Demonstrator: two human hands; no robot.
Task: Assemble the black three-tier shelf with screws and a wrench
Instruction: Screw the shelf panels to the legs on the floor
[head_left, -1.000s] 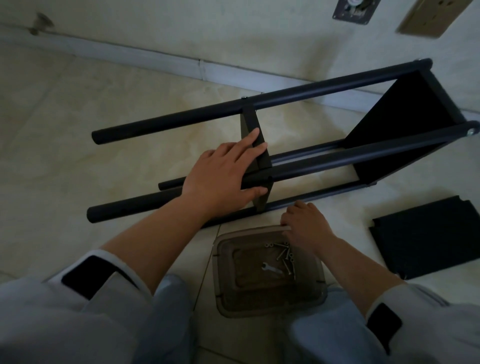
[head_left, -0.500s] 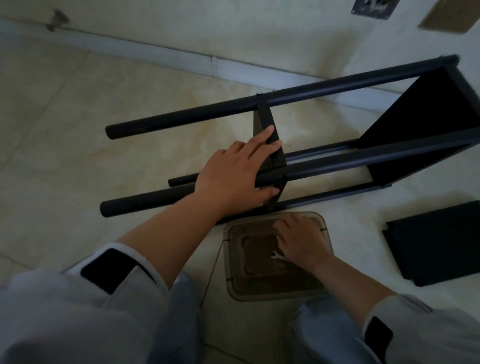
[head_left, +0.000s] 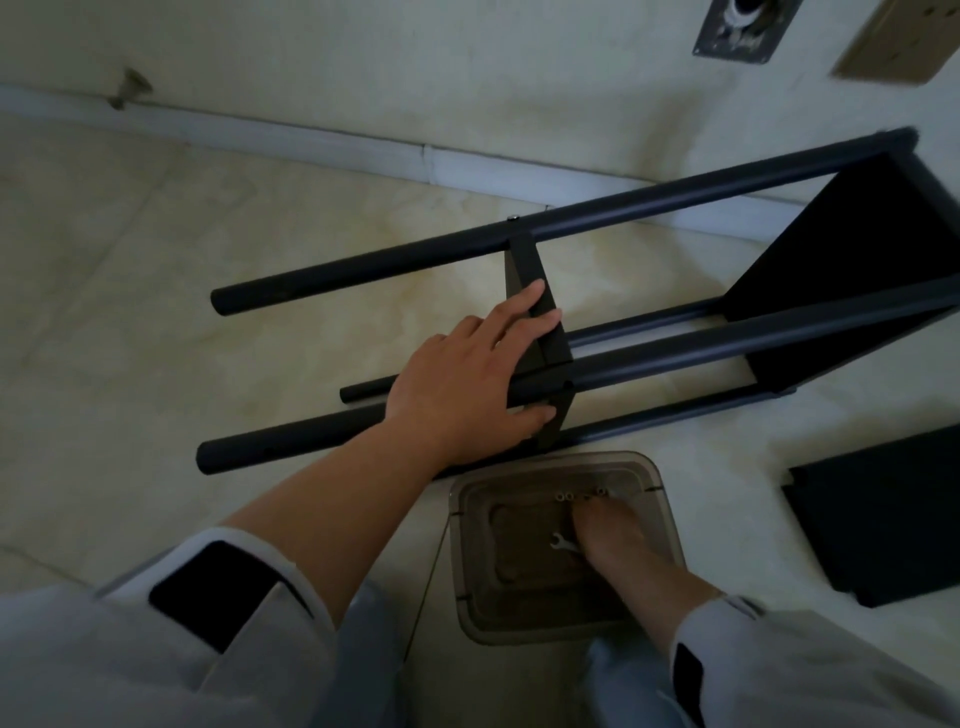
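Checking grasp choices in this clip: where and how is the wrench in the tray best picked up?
Pinch the wrench by its thin shank, coming straight down from above. It lies flat on the floor of the tray, whose walls block a sideways approach. The right hand already covers part of it; only one open-jawed end shows.

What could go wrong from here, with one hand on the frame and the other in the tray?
1. Only the left hand steadies the middle shelf panel on the near pole; it may shift out of line.
2. The right hand covers part of the tray; small screws by the wrench could scatter.
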